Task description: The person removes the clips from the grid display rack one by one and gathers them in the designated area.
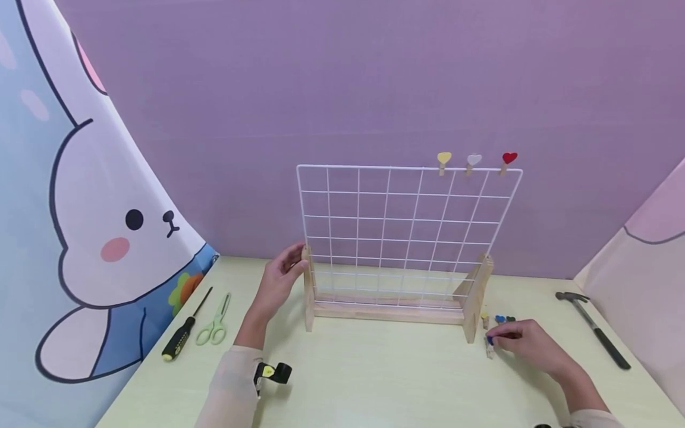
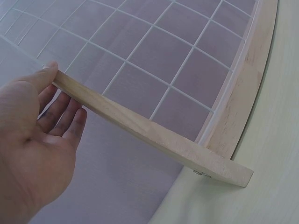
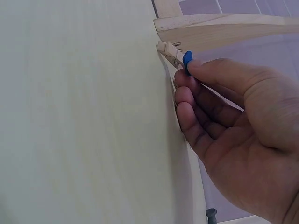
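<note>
My right hand (image 1: 535, 345) pinches a small wooden clothespin (image 3: 171, 50) by its blue heart end (image 3: 187, 61), between thumb and index finger, low over the table beside the stand's right foot. The left hand (image 1: 279, 279) grips the top of the left wooden upright (image 2: 135, 126), its thumb over the edge and its fingers curled underneath. That upright belongs to a wooden stand (image 1: 387, 312) holding a white wire grid (image 1: 396, 217). Along the grid's top wire, toward the right, sit clothespins with a yellow heart (image 1: 444, 157), a white heart (image 1: 474, 159) and a red heart (image 1: 509, 157).
More clothespins, one yellow (image 1: 484, 320) and one blue (image 1: 500, 319), lie behind the right hand. A hammer (image 1: 594, 327) rests at the far right. On the left lie a screwdriver (image 1: 184, 333) and pale green scissors (image 1: 215, 327). A purple cloth (image 1: 257, 119) hangs behind.
</note>
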Tool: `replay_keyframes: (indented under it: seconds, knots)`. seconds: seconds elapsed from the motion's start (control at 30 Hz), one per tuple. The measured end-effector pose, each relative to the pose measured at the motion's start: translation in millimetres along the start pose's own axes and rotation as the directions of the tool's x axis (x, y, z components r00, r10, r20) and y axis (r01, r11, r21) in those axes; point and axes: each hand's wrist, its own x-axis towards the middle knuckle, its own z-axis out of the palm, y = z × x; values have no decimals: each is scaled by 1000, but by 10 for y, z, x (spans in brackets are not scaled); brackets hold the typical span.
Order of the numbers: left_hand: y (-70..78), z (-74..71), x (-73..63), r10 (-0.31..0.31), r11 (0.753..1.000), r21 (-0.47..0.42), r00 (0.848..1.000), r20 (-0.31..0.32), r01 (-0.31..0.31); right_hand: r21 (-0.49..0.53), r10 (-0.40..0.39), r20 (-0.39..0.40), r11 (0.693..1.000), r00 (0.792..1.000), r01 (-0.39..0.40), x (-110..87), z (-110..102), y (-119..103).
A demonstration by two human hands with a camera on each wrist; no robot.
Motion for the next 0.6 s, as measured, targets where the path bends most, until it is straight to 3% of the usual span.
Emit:
replay_keyframes:
  seconds: [0.23, 0.6]
  knots:
    - [2, 1, 3, -2, 1000, -2, 1000, 3, 2, 43, 39, 22, 998, 999, -40, 0, -8, 4]
    - [-9, -11, 3, 7, 1000, -8, 1000, 14, -7, 43, 52, -49, 998, 997, -50, 30, 51, 75]
